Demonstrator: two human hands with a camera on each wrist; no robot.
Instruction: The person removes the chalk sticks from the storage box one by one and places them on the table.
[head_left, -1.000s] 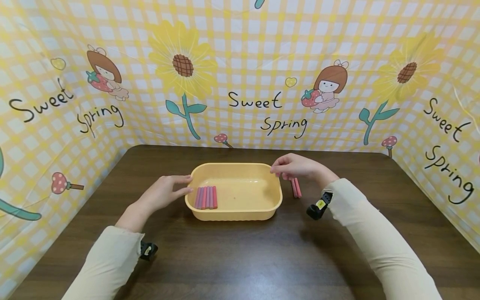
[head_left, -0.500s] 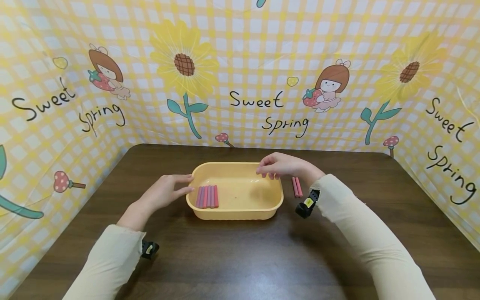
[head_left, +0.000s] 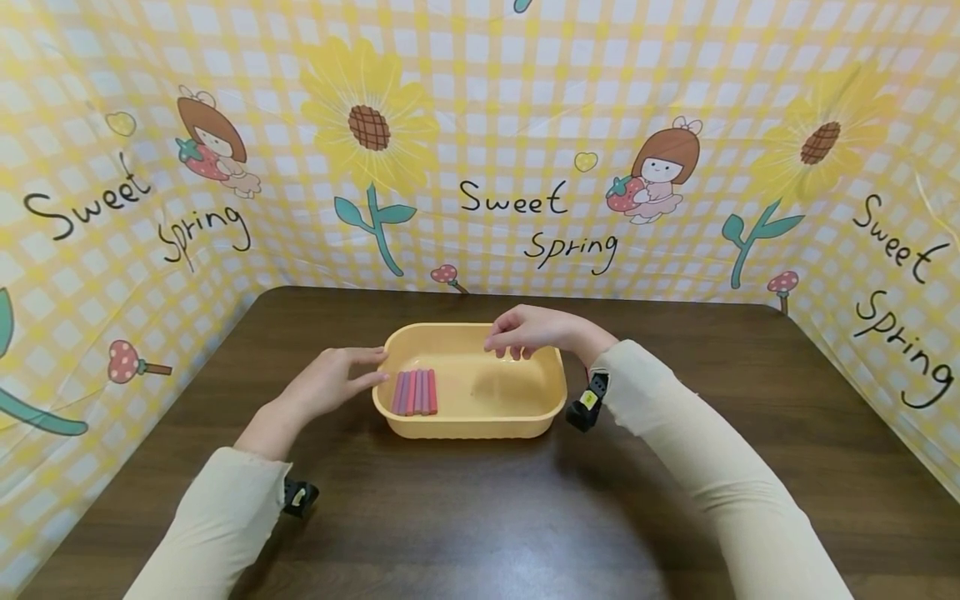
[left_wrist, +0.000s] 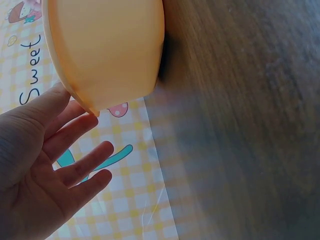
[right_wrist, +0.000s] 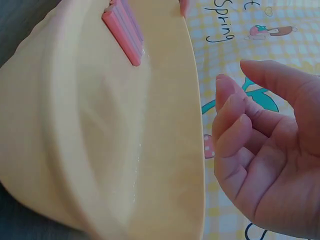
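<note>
A yellow plastic basin stands on the table, with a row of pink and purple sticks lying side by side at its left end. My left hand touches the basin's left rim with thumb and forefinger apart; the other fingers spread loosely in the left wrist view. Above the basin's back right part hovers my right hand. In the right wrist view its fingers bend loosely, a gap shows between thumb and forefinger, and nothing is held. The right wrist covers nearly all of the pink sticks lying outside the basin.
The dark brown wooden table carries the basin. A yellow checked cloth with printed flowers and lettering hangs behind and at both sides. A black wrist camera hangs under the right wrist beside the basin's right end.
My right hand has moved left from the basin's right rim to over its inside. Its wrist now hides the two pink sticks on the table. The left hand stays at the rim.
</note>
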